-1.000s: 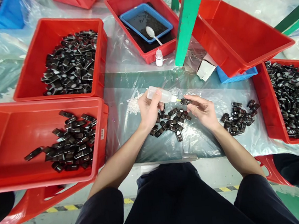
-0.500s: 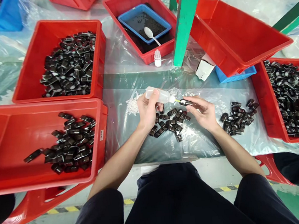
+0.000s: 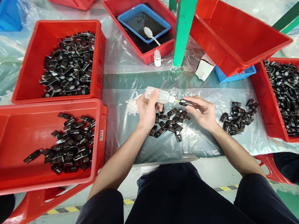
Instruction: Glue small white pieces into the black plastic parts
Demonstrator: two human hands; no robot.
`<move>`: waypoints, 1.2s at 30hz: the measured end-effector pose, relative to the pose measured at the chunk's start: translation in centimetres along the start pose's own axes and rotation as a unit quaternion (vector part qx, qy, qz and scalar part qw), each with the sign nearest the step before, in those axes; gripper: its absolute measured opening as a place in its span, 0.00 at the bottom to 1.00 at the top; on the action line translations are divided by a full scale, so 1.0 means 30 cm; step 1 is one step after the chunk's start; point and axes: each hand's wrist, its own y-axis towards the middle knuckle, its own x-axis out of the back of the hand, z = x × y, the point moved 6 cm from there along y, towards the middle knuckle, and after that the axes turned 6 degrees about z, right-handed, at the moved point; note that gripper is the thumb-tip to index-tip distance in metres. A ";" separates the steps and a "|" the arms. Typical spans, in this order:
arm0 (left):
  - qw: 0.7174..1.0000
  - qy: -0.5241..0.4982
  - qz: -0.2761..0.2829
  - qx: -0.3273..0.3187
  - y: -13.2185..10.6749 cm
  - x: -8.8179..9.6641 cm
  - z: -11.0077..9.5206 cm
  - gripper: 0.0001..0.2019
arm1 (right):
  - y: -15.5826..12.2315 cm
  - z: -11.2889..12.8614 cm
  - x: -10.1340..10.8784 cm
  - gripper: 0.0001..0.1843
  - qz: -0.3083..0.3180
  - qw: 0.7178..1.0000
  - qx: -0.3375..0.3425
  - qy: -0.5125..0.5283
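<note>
My left hand (image 3: 148, 109) is closed around a translucent squeeze bottle (image 3: 161, 95), tipped to the right. The bottle's thin yellow-green tip meets, or nearly meets, a small glossy black part (image 3: 184, 102). That part is pinched between the fingers of my right hand (image 3: 202, 112). Below my hands a loose pile of similar black parts (image 3: 170, 124) lies on the plastic-covered table (image 3: 148, 151). White scraps (image 3: 133, 106) are scattered beside my left hand, and another group of black parts (image 3: 237, 118) lies to the right of my right forearm.
Red bins of black parts stand at left (image 3: 101, 124), back left (image 3: 98, 60) and right (image 3: 268, 113). An upright green post (image 3: 184, 33) rises behind my hands, near a small white bottle (image 3: 157, 58). A blue tray (image 3: 121, 18) with a white spoon (image 3: 148, 32) sits behind.
A co-worker's hand over the right bin has gone out of view. My hands, the bottle and the black part hold nearly the same position.
</note>
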 end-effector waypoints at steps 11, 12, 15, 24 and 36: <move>1.000 0.000 -0.008 0.023 -0.003 -0.001 -0.005 0.30 | -0.003 -0.013 0.000 0.15 -0.001 1.000 0.019 -0.023; 1.000 -0.003 -0.009 0.026 -0.002 -0.001 -0.003 0.30 | -0.003 -0.014 -0.002 0.15 0.001 1.000 0.016 -0.021; 0.999 -0.013 -0.015 0.033 0.000 0.000 0.003 0.29 | 0.000 -0.022 -0.002 0.15 0.004 1.000 0.005 -0.009; 0.990 -0.083 -0.100 0.057 0.037 0.048 -0.013 0.30 | 0.019 0.012 -0.011 0.17 0.078 0.995 0.013 -0.054; 0.988 -0.078 -0.111 0.077 0.046 0.057 -0.016 0.31 | -0.009 0.092 -0.041 0.20 0.205 0.916 0.074 -0.338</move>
